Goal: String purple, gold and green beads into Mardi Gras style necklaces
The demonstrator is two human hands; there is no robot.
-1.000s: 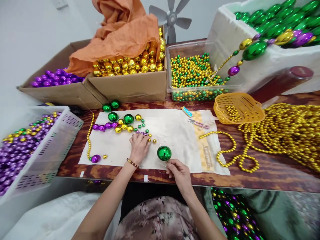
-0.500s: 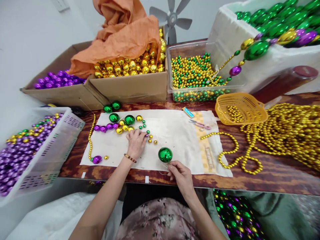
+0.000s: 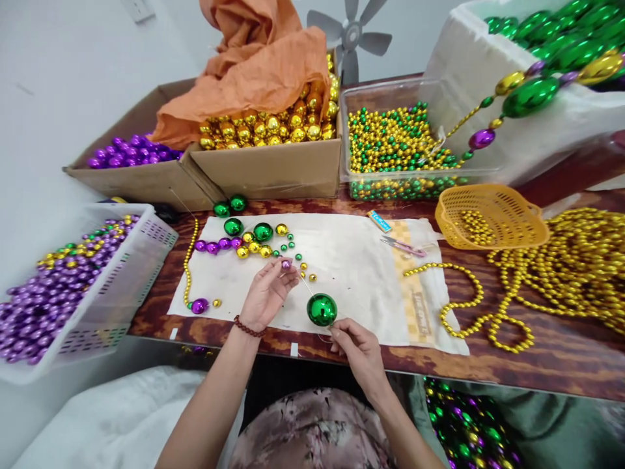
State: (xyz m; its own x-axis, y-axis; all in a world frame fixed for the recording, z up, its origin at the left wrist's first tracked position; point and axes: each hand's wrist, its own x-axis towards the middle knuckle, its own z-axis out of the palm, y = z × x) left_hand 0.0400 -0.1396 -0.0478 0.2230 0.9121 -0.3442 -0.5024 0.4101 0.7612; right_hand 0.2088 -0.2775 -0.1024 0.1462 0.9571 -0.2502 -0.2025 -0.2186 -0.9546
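Note:
Pinched in the fingertips of my left hand [image 3: 270, 290] is a small purple bead [image 3: 286, 264], raised a little over the white cloth [image 3: 361, 260]. My right hand [image 3: 359, 348] grips a thin needle or wire just below a large green bead [image 3: 321, 309], which is threaded on it. The needle's tip points up toward the purple bead. Beyond my left hand lie gold beads [image 3: 254, 247], a row of purple beads [image 3: 223, 243] and large green beads [image 3: 263, 231]. A strand of small gold beads [image 3: 188, 273] ends in a purple bead [image 3: 199, 306] on the left.
Scissors [image 3: 403, 246] and a small blue packet [image 3: 379, 221] lie on the cloth's right part. A yellow basket [image 3: 517, 221] and heaped gold strands [image 3: 576, 267] stand right. Behind are a cardboard box [image 3: 263, 169] and a clear bin [image 3: 390, 179]; left, a white basket [image 3: 122, 280].
My left hand has picked the small purple bead up off the cloth and turned palm-up with it. My right hand still holds the threaded green bead, and the view has shifted slightly.

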